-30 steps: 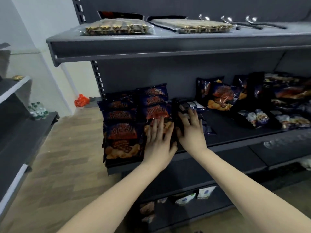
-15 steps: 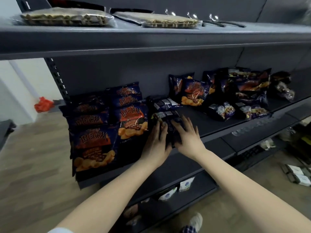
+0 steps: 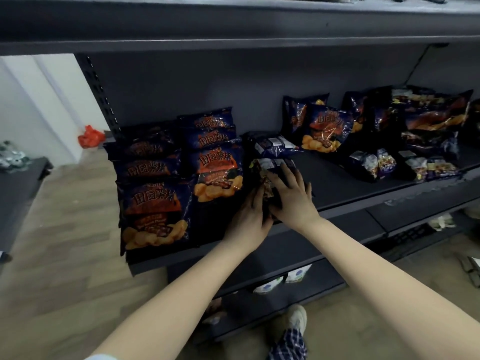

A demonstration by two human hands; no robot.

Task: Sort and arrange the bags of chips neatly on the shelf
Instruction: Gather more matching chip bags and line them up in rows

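Dark blue chip bags with orange print lie in two overlapping rows at the left end of the dark shelf [image 3: 337, 188]: a left row [image 3: 153, 203] and a middle row [image 3: 218, 170]. Right of them lies a dark bag face down [image 3: 270, 165], its label side up. My left hand [image 3: 249, 219] presses its left edge and my right hand [image 3: 293, 198] lies flat on top of it; both hold it between them. Another face-down bag [image 3: 272, 146] lies just behind. A loose heap of chip bags [image 3: 324, 128] and mixed snack bags [image 3: 426, 126] fills the right of the shelf.
The upper shelf [image 3: 233, 24] overhangs close above. A lower shelf holds small white packets [image 3: 296, 275]. An orange bag [image 3: 91, 136] lies on the wooden floor at the left. My shoe [image 3: 296, 318] shows below. Another dark shelf [image 3: 18, 188] stands at far left.
My view has swung right and moved closer. Both hands have shifted from the middle row of chip bags onto the face-down bag to its right and closed in around it.
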